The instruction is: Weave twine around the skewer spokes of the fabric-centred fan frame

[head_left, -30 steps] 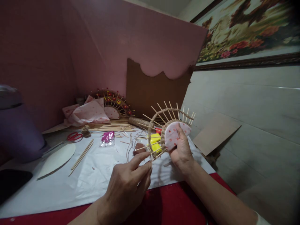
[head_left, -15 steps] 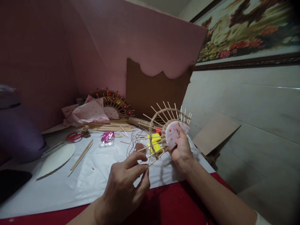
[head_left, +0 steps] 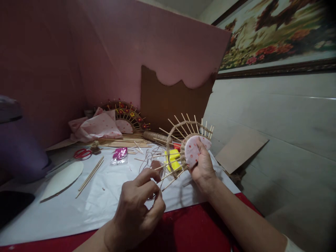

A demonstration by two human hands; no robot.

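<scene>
My right hand [head_left: 205,172] grips a half-round fan frame by its cloth-covered centre [head_left: 192,150], white with red spots, thumb on the front. Thin wooden sticks [head_left: 172,122] spread outward from this centre. Brown jute twine is wound along the centre's rim, and a twine band [head_left: 170,138] crosses the sticks farther out. My left hand [head_left: 140,204] is beside the lower stick ends with its thumb and index finger pinched. A strand of twine [head_left: 163,176] runs from the band down to these fingertips. The exact pinch point is partly hidden.
On the white sheet [head_left: 105,203] lie red-handled scissors [head_left: 82,153], loose sticks [head_left: 90,176], an oval white piece [head_left: 63,180], a magenta packet [head_left: 120,154] and yellow pieces [head_left: 173,164]. Behind stand a decorated fan [head_left: 132,113], spotted cloth [head_left: 97,124], a twine roll [head_left: 157,137] and brown cardboard [head_left: 173,101].
My left hand has shifted slightly left and away from the stick ends, with the twine strand still at its fingertips. My right hand and the fan frame stay nearly in place.
</scene>
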